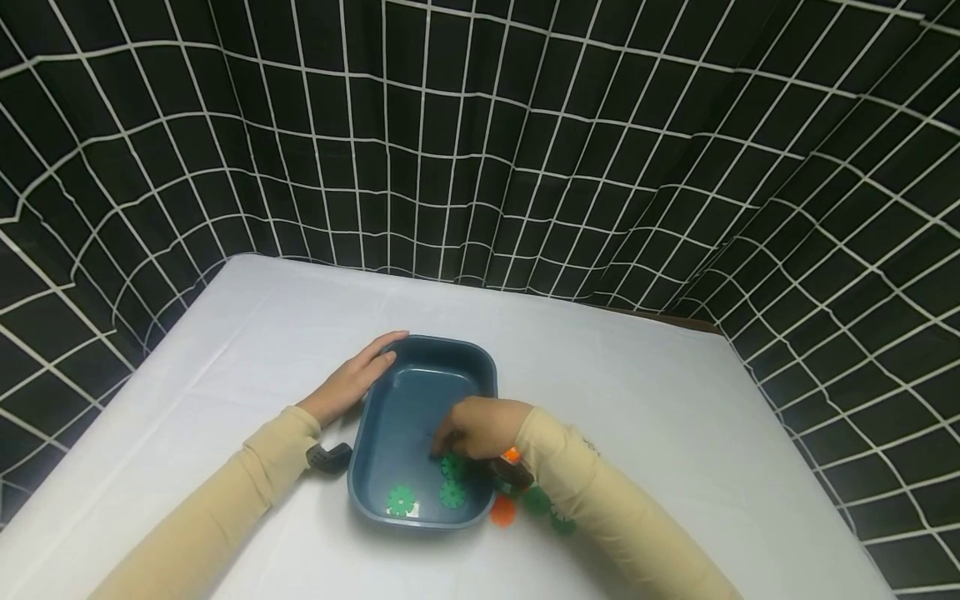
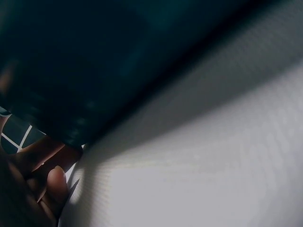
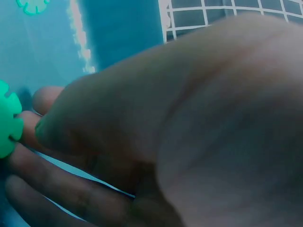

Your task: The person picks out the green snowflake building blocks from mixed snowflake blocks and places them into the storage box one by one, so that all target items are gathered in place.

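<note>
A blue-grey tray (image 1: 420, 400) stands on the white cloth, with green notched plastic discs inside: one green disc (image 1: 401, 500) near the front left, another (image 1: 452, 494) to its right. My left hand (image 1: 356, 379) holds the tray's far left rim, fingers along the outer wall. Inside the tray my right hand (image 1: 480, 427) reaches down with bent fingers. A green disc (image 3: 8, 119) lies at those fingertips in the right wrist view; whether they pinch it is unclear. The hand partly covers a green disc (image 1: 452, 465) in the head view.
Outside the tray's right side lie an orange disc (image 1: 502, 511) and green discs (image 1: 536, 500), partly hidden by the right sleeve (image 1: 577, 475). A black curtain with white grid lines (image 1: 480, 142) hangs behind the table (image 1: 660, 392).
</note>
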The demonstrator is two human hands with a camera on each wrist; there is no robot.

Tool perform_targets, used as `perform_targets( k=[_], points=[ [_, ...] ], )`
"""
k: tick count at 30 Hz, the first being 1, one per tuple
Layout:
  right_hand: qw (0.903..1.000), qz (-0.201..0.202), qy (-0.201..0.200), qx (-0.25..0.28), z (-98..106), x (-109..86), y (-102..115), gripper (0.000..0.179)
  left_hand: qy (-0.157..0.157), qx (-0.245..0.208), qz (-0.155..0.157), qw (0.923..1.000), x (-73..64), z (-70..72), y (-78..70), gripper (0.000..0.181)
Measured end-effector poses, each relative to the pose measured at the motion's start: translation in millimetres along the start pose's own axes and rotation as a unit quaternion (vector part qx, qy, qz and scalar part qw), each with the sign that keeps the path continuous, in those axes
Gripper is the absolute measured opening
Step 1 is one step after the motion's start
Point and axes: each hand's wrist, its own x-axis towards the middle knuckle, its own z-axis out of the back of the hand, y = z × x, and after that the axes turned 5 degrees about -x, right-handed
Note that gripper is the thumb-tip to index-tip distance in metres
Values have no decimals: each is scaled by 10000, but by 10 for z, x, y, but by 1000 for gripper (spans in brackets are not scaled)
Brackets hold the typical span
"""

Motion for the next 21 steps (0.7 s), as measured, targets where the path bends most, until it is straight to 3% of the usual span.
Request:
perform_targets(
  k=[3, 8, 10, 15, 21],
  points=[
    [9999, 86, -63, -124, 10, -12, 3, 27, -8, 34, 21, 10000, 2, -1, -1, 48],
    [9981, 171, -582, 49, 126, -159, -65, 22, -71, 20, -4, 10000, 117, 0, 239, 47],
    [9956, 74, -886, 306, 209, -284, -101, 23, -114, 22, 2, 9999, 161, 0, 348, 46],
    [9836, -322, -1519, 913, 344, -662, -208, 28, -170, 47, -8, 9998, 176, -1, 417, 46],
    [9778, -849, -1629, 1004, 172, -952, -430, 26, -168, 7, -50, 9998, 180, 8, 423, 46]
  ],
)
